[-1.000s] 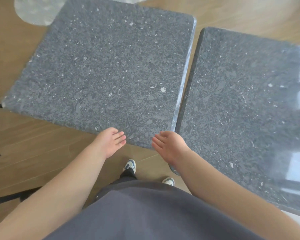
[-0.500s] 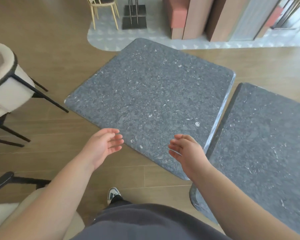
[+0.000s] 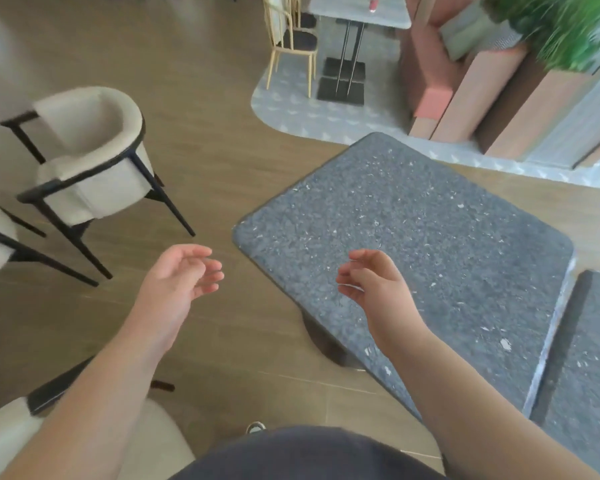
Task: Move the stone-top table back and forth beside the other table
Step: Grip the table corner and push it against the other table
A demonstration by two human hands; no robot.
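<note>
The stone-top table (image 3: 430, 237) is a dark grey speckled slab with rounded corners, standing in the middle right on a dark base. The other table (image 3: 589, 358), with the same stone top, lies along its right side with a narrow gap between them. My left hand (image 3: 181, 282) hangs in the air over the wooden floor, left of the slab, fingers loosely curled and holding nothing. My right hand (image 3: 371, 282) hovers above the slab's near left part, fingers relaxed, apart from the stone.
Two cream armchairs with black legs (image 3: 90, 157) stand at the left, and a third cream seat (image 3: 11, 441) is at the bottom left. A wooden chair (image 3: 291, 39), a pedestal table (image 3: 354, 15), pink-brown benches (image 3: 471, 88) and a plant (image 3: 561, 26) fill the back.
Both hands left the table's near edge and rose into the air. The view lifted and swung left, so the tables now lie further right.
</note>
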